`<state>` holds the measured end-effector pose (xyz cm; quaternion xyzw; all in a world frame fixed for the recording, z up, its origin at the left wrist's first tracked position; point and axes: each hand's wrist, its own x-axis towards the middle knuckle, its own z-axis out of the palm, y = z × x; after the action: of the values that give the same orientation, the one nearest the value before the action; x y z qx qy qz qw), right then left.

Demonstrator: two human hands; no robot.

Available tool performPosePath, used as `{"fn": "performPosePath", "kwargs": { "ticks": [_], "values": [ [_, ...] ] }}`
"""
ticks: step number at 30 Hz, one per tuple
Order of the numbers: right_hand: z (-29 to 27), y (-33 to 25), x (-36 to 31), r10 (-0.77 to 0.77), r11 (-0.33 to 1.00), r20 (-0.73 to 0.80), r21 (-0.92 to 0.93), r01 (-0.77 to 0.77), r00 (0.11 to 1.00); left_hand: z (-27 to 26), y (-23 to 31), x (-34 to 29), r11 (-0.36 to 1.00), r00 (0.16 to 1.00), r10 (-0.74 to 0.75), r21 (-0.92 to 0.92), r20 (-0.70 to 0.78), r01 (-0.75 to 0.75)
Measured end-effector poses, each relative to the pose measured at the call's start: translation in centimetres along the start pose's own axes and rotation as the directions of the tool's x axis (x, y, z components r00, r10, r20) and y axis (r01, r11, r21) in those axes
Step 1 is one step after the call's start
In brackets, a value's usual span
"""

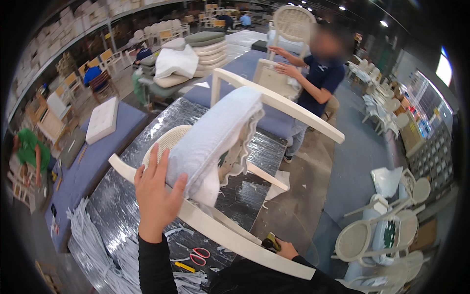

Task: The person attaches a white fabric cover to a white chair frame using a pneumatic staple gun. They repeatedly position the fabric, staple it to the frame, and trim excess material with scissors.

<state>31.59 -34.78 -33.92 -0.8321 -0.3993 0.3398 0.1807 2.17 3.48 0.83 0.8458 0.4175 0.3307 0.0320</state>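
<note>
A cream wooden chair (245,232) lies tipped on its side on the plastic-wrapped table in front of me. Its seat (215,132) is covered in pale blue-grey fabric, with ragged edges and white padding showing on the underside. A woven cane back (171,142) shows behind the seat. My left hand (159,188) lies against the seat's near corner and the frame, fingers stretched and thumb apart. At the lower right, my right hand (286,249) is closed round a black-and-yellow hand tool (270,242), beside a chair leg; part of the tool is hidden.
Red-handled scissors (199,256) and a yellow cutter (185,267) lie on the table (240,201), near a heap of fabric strips (95,240). Across it a co-worker (320,73) handles another chair (293,29). Cushions (210,54) are stacked behind; more chairs (355,240) stand right.
</note>
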Motion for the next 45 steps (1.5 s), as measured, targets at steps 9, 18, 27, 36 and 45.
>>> {"fn": "performPosePath", "kwargs": {
  "ticks": [9, 18, 27, 36, 45],
  "values": [
    [-3.9, 5.6, -5.6, 0.004, 0.999, -0.006, -0.037, -0.004, 1.0, 1.6, -0.1, -1.7, 0.985, 0.981, -0.044, -0.171, -0.187, 0.012],
    [-11.0, 6.9, 7.4, -0.224, 0.973, 0.156, -0.026, 0.23, 0.962, 5.5, 1.6, -7.7, 0.891, 0.847, -0.375, -0.399, -0.376, 0.217],
    [-22.7, 6.9, 24.7, -0.406, 0.899, 0.308, -0.034, 0.436, 0.86, 22.9, 14.5, -46.8, 0.402, 0.375, -0.871, 0.021, 0.317, 0.915],
    [-23.0, 3.2, 43.5, -0.568, 0.802, 0.034, -0.203, 0.562, 0.823, 24.6, 38.7, -66.0, 0.018, -0.28, -0.759, 0.449, 0.587, 0.893],
    [-16.2, 1.5, 54.6, -0.596, 0.737, 0.005, -0.392, 0.55, 0.803, 27.3, 39.4, -62.7, -0.121, -0.164, -0.926, 0.144, 0.341, 0.982]
  ]
}}
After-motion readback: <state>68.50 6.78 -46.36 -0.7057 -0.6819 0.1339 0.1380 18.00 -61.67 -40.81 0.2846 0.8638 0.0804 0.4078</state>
